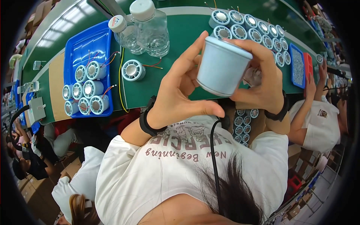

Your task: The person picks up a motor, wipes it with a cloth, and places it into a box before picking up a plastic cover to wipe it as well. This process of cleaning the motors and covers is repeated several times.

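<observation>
Filling the gap between the person's two hands, above the green tabletop (141, 93), is a smooth, pale-blue, tapered cup (223, 69). The right hand (264, 77) pinches it, fingers at the upper rim and thumb at the lower edge, hiding its right side; the left hand (183, 84) curves by its left side, thumb spread from fingers, though whether those fingertips press it I cannot tell. Left of the cup stand a round, slotted, pale-blue unit with a silver disc (132, 70), two clear, white-capped bottles (153, 33) and, farther left, a blue plastic tray (88, 35) of similar units. Rows of pale-blue units (255, 35) stand beyond the cup, rightward. Its wider end points up, its long axis leaning slightly right. Its wall looks plain, with a lip around the top and a groove near the bottom.
</observation>
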The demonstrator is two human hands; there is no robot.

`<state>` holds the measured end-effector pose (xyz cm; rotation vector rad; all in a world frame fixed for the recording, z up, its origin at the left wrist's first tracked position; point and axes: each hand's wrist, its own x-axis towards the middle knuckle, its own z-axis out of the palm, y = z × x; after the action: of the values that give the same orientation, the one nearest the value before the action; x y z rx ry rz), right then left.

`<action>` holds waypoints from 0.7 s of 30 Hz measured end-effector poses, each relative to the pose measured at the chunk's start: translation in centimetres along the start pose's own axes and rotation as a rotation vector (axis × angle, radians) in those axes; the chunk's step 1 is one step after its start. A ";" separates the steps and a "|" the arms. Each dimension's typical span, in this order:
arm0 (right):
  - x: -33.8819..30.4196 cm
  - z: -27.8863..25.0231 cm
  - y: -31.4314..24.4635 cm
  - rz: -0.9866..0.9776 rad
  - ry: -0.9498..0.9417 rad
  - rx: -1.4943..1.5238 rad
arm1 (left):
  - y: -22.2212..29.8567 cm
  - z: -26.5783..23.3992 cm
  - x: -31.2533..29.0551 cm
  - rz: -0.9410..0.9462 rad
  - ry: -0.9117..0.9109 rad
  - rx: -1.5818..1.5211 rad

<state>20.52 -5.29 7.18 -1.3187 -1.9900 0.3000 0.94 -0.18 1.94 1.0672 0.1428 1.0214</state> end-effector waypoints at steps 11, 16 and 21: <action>-1.1 -0.5 1.4 -0.101 0.072 0.005 | -0.6 -0.1 0.1 0.027 -0.100 0.272; -1.9 -0.7 0.8 0.029 0.043 0.035 | -1.4 0.1 0.3 0.056 -0.065 0.234; -2.2 -1.1 0.2 0.059 0.049 0.049 | -1.2 0.4 0.3 -0.104 -0.033 0.106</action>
<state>21.87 -7.32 6.86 -1.3426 -1.8947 0.3389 2.10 -0.33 1.36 1.1600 0.2253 0.9101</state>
